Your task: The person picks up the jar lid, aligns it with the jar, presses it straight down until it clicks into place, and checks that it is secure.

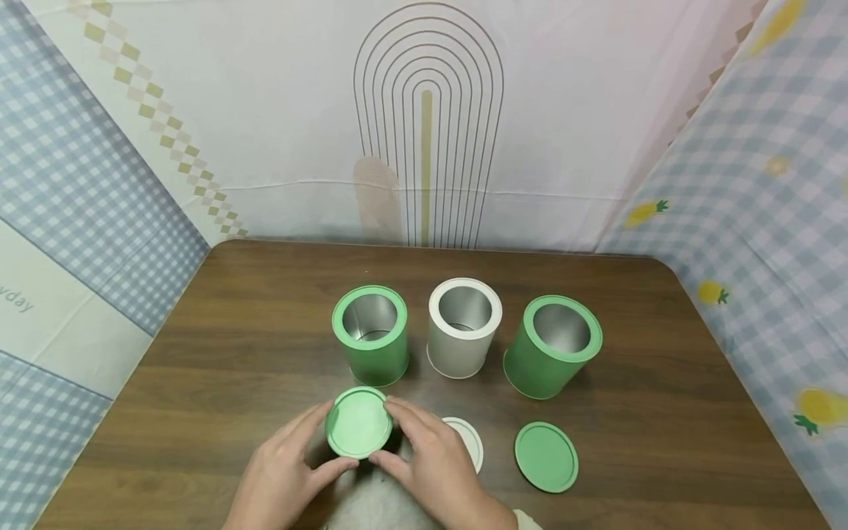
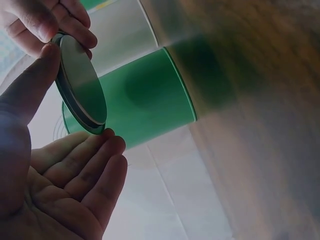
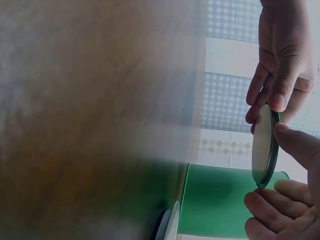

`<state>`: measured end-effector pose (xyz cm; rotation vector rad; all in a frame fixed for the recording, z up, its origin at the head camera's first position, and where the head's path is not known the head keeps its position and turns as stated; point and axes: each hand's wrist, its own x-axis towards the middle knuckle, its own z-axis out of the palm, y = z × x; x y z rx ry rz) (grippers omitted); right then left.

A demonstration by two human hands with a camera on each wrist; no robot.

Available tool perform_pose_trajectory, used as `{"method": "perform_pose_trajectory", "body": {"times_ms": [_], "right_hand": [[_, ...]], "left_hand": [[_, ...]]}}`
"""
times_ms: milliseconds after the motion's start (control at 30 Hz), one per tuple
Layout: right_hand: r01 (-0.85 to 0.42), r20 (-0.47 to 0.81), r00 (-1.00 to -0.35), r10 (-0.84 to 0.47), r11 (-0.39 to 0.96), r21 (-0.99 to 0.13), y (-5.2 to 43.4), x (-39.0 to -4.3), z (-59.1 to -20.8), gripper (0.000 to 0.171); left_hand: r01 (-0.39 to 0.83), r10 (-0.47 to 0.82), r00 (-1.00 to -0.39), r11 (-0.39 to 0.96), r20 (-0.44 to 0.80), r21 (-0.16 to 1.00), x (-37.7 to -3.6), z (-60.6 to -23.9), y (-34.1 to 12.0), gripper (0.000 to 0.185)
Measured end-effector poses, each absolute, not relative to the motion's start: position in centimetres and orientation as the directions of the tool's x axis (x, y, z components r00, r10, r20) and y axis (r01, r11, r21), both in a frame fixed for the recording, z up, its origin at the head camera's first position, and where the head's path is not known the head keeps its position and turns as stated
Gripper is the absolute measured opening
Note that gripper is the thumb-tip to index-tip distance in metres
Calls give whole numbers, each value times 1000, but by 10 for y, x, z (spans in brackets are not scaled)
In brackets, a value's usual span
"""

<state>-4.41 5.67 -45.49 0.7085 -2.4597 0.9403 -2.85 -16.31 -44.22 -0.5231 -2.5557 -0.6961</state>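
Note:
Both hands hold a round green lid (image 1: 359, 423) above the table, just in front of the left green can. My left hand (image 1: 285, 460) grips its left edge between thumb and fingers, and my right hand (image 1: 433, 460) grips the right edge the same way. In the left wrist view the lid (image 2: 82, 82) appears tilted, with its pale, shiny underside showing. The left green can (image 1: 377, 361) stands upright with its round mouth uncovered. Partly behind the right hand lies a white lid (image 1: 469, 442).
To the right of the left can stand a white can (image 1: 457, 353) and another green can (image 1: 543, 368), both uncovered. A second green lid (image 1: 546, 456) lies flat on the brown wooden table (image 1: 662, 442). Patterned cloth (image 1: 298, 110) hangs behind and at both sides.

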Motion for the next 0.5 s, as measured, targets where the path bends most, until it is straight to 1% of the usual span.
{"method": "perform_pose_trajectory", "body": {"times_ms": [500], "right_hand": [[-610, 579, -766, -280, 601, -516, 56, -46, -449, 63]], "left_hand": [[505, 247, -789, 784, 563, 363, -32, -437, -166, 77]]}}
